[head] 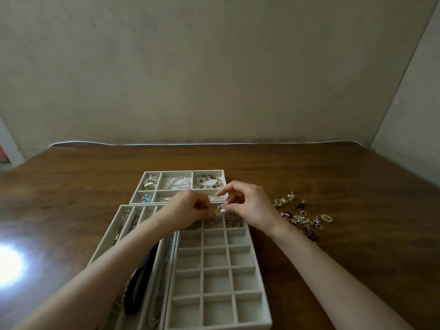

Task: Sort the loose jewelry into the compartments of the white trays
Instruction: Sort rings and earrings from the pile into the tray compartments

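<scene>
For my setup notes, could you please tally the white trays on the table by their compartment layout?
Grid tray of small square compartments: 1
Tray of long narrow compartments: 1
Tray of mixed larger compartments: 1
Total: 3

the trays (202,258) were off-white, the table (333,177) dark brown with wood grain. a pearl earring (223,211) was glossy white, a flower piece (147,198) blue, a strap (139,284) black. the loose pile (302,217) mixed gold and purple. the wall (214,67) was dull beige.
</scene>
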